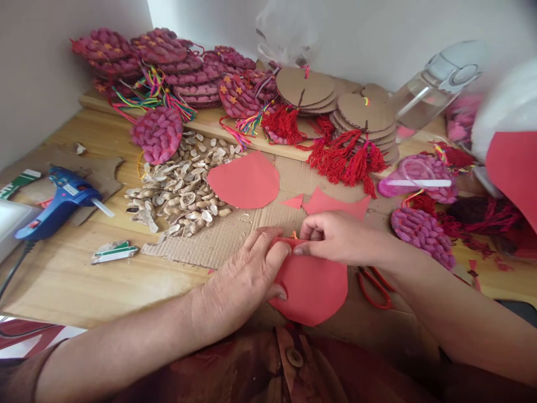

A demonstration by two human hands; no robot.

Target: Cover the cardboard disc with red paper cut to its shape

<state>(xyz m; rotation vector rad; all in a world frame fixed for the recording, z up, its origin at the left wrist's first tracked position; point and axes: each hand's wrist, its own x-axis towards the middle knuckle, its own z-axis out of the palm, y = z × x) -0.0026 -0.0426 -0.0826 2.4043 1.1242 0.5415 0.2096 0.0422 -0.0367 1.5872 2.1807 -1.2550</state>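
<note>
Red paper disc (319,288): held at the near, 6 o'clock side of the worktop (67,274). Roughly round; no clear long axis. Left hand (251,274) at the disc's 9 o'clock, grasping its left side, thumb lower on the face; disc lies at its 3. Right hand (333,238) around 12 to 1, pinching the upper rim; disc lies at its 6 to 7. Both touch, neither nearer. Orange strand (294,235) projects toward 11 o'clock, sole pointer; attachment hidden.
</note>
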